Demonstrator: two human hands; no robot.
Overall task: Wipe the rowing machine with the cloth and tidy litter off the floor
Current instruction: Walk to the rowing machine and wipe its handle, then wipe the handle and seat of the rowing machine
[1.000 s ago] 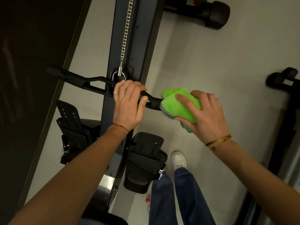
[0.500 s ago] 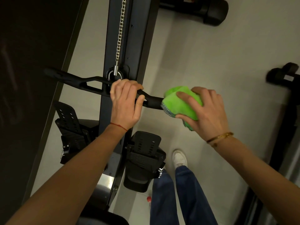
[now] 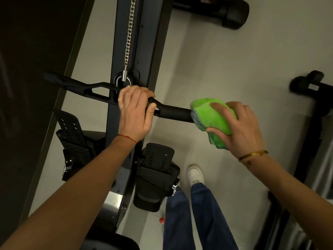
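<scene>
Head view. Left hand (image 3: 134,112): fingers curled tight over the black rowing handle (image 3: 173,111) near its centre, thumb tucked under, just below the chain (image 3: 129,35) shackle. Right hand (image 3: 239,125): fingers spread narrow, gripping the green cloth (image 3: 210,115) wrapped round the handle's right end. Bare grip shows between both hands. Small red litter piece (image 3: 161,220) on floor, well below the fingers, beside jeans.

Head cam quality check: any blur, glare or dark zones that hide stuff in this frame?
Head view: dim overall, and the wall at left is nearly black. The handle is sharp at the middle, but its left tip smears into the dark. The green cloth reads bright and clear. There is a small glare on the metal plate. Wide-angle bending shows at the edges, and the equipment at right is soft.
</scene>
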